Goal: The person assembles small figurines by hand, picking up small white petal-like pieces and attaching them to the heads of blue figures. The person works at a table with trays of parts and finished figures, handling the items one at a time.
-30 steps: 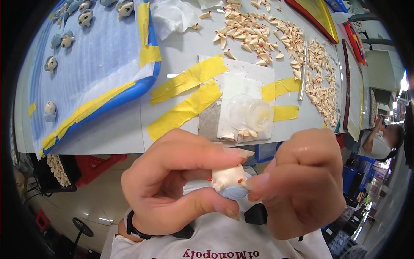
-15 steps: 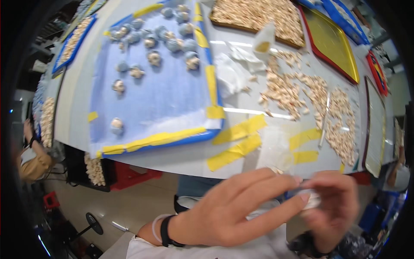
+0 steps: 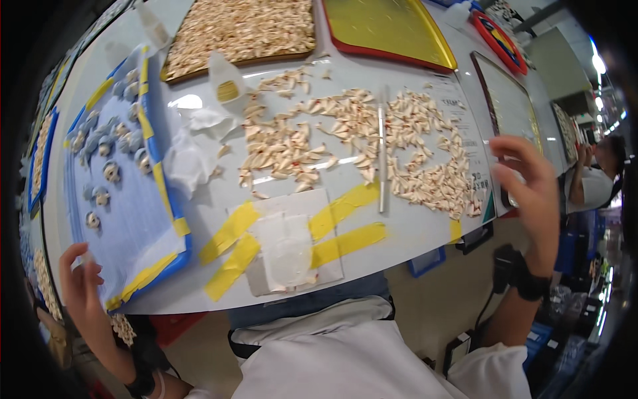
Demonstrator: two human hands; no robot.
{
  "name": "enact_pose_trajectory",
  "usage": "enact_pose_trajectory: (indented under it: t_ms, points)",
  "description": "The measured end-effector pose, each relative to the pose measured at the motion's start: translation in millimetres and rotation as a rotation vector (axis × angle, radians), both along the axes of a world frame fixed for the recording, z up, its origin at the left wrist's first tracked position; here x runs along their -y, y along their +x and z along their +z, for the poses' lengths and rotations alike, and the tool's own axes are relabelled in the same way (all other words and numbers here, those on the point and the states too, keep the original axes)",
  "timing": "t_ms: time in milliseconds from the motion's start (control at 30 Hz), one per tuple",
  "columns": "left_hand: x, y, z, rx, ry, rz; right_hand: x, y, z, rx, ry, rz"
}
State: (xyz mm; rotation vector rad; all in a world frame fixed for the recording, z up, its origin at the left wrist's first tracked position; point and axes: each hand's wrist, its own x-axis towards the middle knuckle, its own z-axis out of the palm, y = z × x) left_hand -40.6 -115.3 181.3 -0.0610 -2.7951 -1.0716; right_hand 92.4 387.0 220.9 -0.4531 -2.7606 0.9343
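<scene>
My left hand (image 3: 85,289) is at the near left corner of the blue tray (image 3: 174,264), its fingers curled together. A small pale spot shows between the fingertips, but I cannot make out what it is. Several small rounded blue-and-cream figures (image 3: 111,171) rest on the tray's bluish lining, mostly toward its far end. My right hand (image 3: 528,186) is raised at the table's right edge, thumb and fingers apart and nothing between them. It is nearest to a spread of small cream pointed pieces with reddish marks (image 3: 425,179).
A slim metal rod (image 3: 382,153) divides the loose pieces. Before me, yellow tape (image 3: 349,243) surrounds a white pad (image 3: 286,253). A full tray of pieces (image 3: 239,30), a yellow tray (image 3: 385,30), a squeeze bottle (image 3: 226,76) and crumpled tissue (image 3: 189,156) lie beyond. Another person (image 3: 595,176) sits far right.
My hands were together, with a small white piece at the fingers. Now they are wide apart, the left at the blue tray, the right at the right edge. The view has swung right.
</scene>
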Motion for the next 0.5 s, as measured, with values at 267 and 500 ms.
enact_pose_trajectory:
  t_ms: [267,500]
  points:
    - [-86,58,0,-0.036,0.554,-0.505,17,-58,-26,0.117,0.291,0.284]
    - [-123,74,-31,0.124,0.751,-0.578,20,-47,-16,-0.046,0.199,0.137]
